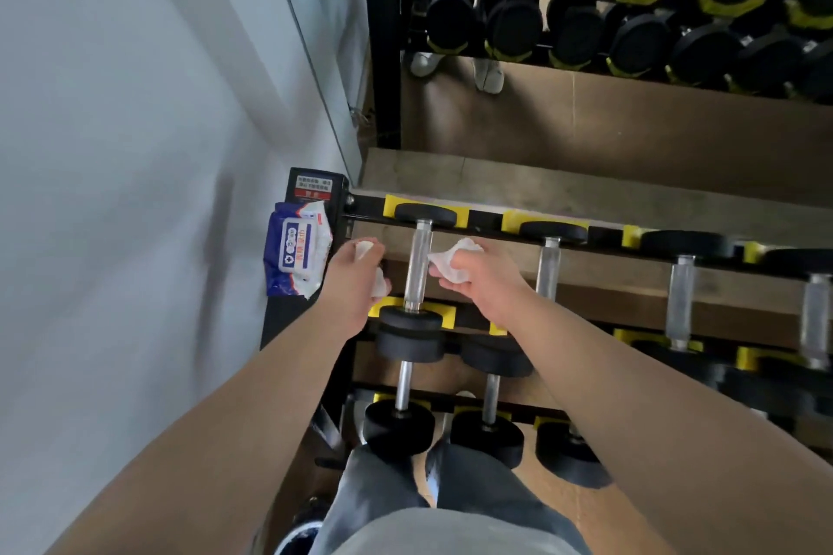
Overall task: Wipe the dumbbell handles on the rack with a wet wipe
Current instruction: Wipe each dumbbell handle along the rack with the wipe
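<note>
The dumbbell (410, 322) sits at the far left end of the rack (484, 221), on the top row. Its shiny handle (418, 266) is a bar that runs from 12 o'clock to 6 o'clock, with a black weight at each end.

The two hands sit on each side of that bar. The left hand (354, 284) is at 9 o'clock from the handle, just beside it. Its fingers are curled round the left wipe (381, 286), a small white bunch that peeks out at the top and bottom of the fist. The right hand (478, 279) is at 3 o'clock from the handle. It pinches the right wipe (450, 264), and a loose flap of it points at the bar. The flap's tip is right at the bar's edge, but whether it touches is hard to tell.

So the right wipe looks a bit nearer than the left one. The next move likely needs a wipe wrapped across the bar, then slid up and down along it, from 12 to 6.

The blue pack (297, 257) of wipes lies at 9 o'clock from the left hand, near the rack's end. The next handle (549, 268) waits at 3 o'clock from the right hand — it runs the same way.
</note>
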{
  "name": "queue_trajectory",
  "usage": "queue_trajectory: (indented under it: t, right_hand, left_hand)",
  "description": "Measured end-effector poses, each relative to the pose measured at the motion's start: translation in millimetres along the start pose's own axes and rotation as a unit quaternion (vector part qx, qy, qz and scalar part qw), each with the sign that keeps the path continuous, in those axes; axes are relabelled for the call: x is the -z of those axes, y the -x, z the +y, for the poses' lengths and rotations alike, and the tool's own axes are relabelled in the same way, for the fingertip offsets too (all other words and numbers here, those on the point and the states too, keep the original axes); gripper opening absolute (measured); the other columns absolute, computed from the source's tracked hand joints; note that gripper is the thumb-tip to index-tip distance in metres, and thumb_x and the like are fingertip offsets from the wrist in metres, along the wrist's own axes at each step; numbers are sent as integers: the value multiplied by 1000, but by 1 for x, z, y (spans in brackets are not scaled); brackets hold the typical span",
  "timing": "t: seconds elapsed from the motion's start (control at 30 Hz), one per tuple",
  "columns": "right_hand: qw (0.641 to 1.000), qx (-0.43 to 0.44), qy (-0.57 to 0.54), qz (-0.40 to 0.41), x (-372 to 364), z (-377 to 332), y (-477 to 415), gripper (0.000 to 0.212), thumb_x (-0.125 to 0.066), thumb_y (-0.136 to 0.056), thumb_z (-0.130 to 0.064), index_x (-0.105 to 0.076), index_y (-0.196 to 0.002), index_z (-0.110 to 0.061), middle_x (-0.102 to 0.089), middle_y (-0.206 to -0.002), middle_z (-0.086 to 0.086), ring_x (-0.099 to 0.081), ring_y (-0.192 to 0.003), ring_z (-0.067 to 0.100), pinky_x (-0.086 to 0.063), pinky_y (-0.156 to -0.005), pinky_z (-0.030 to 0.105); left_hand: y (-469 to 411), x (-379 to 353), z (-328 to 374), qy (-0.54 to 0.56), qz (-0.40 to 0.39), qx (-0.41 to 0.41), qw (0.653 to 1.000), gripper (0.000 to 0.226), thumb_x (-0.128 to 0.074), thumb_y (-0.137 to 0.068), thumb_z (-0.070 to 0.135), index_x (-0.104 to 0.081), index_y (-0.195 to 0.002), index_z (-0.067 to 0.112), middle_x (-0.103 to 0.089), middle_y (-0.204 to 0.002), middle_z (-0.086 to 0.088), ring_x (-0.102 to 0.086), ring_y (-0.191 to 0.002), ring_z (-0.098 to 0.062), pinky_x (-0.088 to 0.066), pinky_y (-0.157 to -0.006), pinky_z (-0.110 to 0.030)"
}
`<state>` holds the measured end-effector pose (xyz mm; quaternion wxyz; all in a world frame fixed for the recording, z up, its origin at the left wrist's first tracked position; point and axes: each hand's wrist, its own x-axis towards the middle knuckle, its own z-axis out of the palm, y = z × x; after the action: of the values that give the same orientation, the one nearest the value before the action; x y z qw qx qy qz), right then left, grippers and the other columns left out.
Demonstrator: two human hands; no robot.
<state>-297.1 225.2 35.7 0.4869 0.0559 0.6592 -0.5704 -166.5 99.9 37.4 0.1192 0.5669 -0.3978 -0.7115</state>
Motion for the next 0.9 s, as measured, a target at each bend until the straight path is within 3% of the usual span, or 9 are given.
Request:
queue_trajectory:
  t: [0.13,0.27,0.37,0.53,0.57,0.63,0.7,0.83,0.9]
  right_hand:
    - [996,-20,85,21,7,10,-20,36,-57,-91,12,-58,-119,-10,-57,-111,13,-65,-87,23,-61,-72,33]
    - [987,-46,154,29,6,26,-39,9,-69,-94,-24,-63,-97,-19,-67,-97,7,-69,-82,22,-63,-77,39]
    - [975,-11,206,88,3,33,-56,21,-64,-94,-42,-64,-86,-22,-68,-84,3,-68,-77,22,-57,-69,36]
    - [977,8,174,120,-7,39,-81,30,-60,-99,-16,-60,-129,-21,-67,-116,2,-69,-100,24,-62,-87,40]
    - [980,6,169,103,-11,39,-82,31,-58,-101,-14,-62,-130,-23,-67,-116,2,-69,-100,25,-62,-86,38]
    - [969,17,236,68,-15,46,-80,20,-54,-101,-12,-70,-100,-25,-68,-92,2,-67,-83,24,-58,-72,35]
    - [939,11,342,30,-15,53,-69,30,-52,-101,-14,-66,-77,-24,-65,-76,2,-61,-69,22,-49,-58,31]
    - [877,-54,475,-47,-10,58,-62,20,-54,-98,-10,-74,-96,-10,-68,-86,8,-66,-79,24,-47,-59,28]
    - [900,-71,430,-24,-13,50,-66,23,-57,-95,-4,-74,-110,-6,-67,-88,9,-65,-80,24,-53,-66,31]
  left_hand:
    - [-5,-12,-16,-56,-5,-3,998,10,-55,-102,16,-65,-101,21,-47,-78,-2,-42,-57,-10,-34,-43,-20]
    - [-16,-13,-21,-106,7,66,992,17,-62,-99,38,-68,-93,24,-55,-88,2,-44,-72,-14,-29,-49,-25]
    - [-30,-12,-30,-93,16,111,989,24,-62,-98,38,-62,-81,21,-53,-81,5,-36,-59,-10,-23,-44,-23]
    - [-48,-15,-34,-107,6,129,986,21,-60,-99,34,-63,-83,20,-57,-80,5,-36,-58,-10,-26,-42,-20]
    - [-51,-16,-32,-106,2,130,986,21,-60,-99,33,-63,-83,20,-58,-80,5,-38,-58,-10,-28,-42,-20]
    - [-56,-16,-28,-108,-10,128,986,21,-60,-99,31,-63,-82,20,-59,-79,5,-39,-57,-9,-30,-43,-20]
    - [-59,-16,-26,-122,-23,120,985,21,-58,-99,30,-62,-80,21,-58,-77,5,-39,-57,-9,-30,-47,-22]
    - [-68,-15,-25,-146,-34,123,981,24,-57,-99,30,-61,-77,20,-54,-76,4,-37,-55,-11,-27,-48,-23]
    - [-71,-14,-27,-144,-45,133,980,26,-56,-101,31,-61,-78,20,-53,-76,3,-36,-55,-11,-26,-50,-24]
